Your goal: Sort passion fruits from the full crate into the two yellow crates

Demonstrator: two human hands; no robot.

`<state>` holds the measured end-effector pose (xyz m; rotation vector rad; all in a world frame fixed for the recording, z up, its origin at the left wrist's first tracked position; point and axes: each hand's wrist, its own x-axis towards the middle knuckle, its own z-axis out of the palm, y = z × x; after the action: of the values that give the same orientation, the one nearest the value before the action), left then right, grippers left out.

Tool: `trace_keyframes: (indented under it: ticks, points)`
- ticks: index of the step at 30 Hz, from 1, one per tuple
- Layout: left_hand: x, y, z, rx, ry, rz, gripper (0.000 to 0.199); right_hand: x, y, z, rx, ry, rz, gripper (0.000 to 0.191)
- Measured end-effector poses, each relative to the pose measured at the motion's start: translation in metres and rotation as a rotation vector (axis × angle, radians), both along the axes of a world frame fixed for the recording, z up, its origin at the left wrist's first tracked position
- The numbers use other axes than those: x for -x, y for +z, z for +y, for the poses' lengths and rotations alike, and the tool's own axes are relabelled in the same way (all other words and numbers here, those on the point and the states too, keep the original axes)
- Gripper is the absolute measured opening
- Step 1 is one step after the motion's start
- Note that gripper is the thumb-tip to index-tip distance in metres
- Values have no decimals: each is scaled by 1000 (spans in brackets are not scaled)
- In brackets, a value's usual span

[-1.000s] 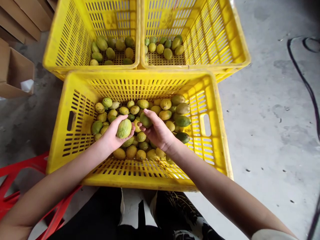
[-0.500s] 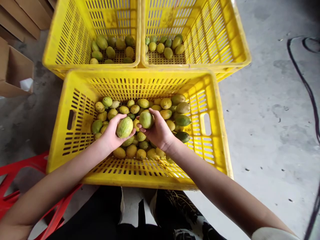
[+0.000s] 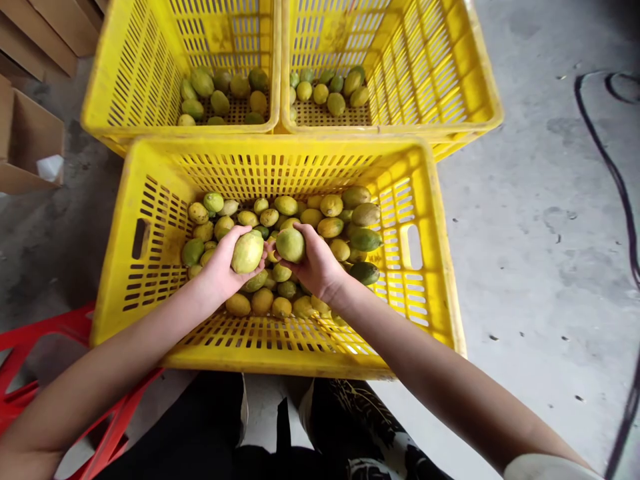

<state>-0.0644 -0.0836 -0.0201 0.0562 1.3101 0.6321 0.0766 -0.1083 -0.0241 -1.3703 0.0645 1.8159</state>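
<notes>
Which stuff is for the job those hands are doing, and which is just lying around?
Seems part of the job:
left hand, holding a pale fruit
right hand, holding a greener fruit
front crate of fruit below them
probably both back crates, also holding fruit

Looks just lying about:
cardboard box
red frame
black cable

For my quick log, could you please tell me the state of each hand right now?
Left hand: closed around a pale yellow-green, oval fruit.
Right hand: closed around a darker green, rounded fruit.
</notes>
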Motion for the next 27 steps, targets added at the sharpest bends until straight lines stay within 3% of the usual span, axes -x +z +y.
trace_keyframes:
  ticks: [6, 11, 15, 17, 22, 27]
  points:
    - [-6, 1, -2, -82, 58, 27, 12, 2, -8, -2, -138, -12, 59, 21]
    - [-4, 1, -3, -68, 8, 10, 10, 2, -13, -6, -224, -4, 96, 14]
    - [-3, 3, -1, 20, -8, 19, 12, 0, -11, -6, -177, 87, 54, 13]
    - [-4, 4, 0, 56, -5, 12, 18, -1, -11, -5, -155, 137, 30, 24]
    - [-6, 6, 1, 99, -30, 8, 29, -2, -13, -3, -106, 81, -29, 26]
    - [-5, 4, 0, 29, -47, 24, 12, -2, -12, 0, -59, 70, 111, 29]
